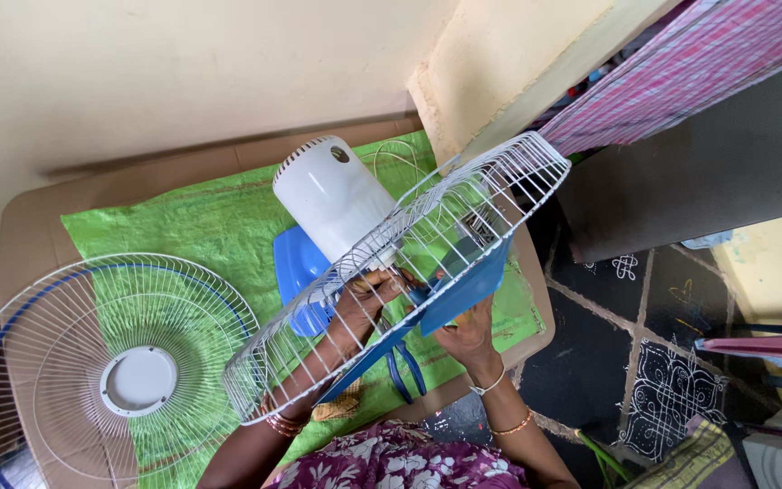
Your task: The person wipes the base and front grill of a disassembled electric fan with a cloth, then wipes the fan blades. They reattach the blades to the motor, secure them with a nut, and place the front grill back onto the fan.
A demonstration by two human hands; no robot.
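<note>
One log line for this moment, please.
left hand: behind rear wire guard, gripping | right hand: on blue fan blade | front guard: lying on table

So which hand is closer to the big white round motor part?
Left. The left hand reaches through the wire fan guard just below the white motor housing. The right hand sits farther away, under the blue fan blade.

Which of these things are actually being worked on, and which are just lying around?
In hand:
left hand
right hand
rear wire guard
blue fan blade
white motor housing

Lying about:
front grille
green sheet
pink plastic chair
checked cloth
</note>
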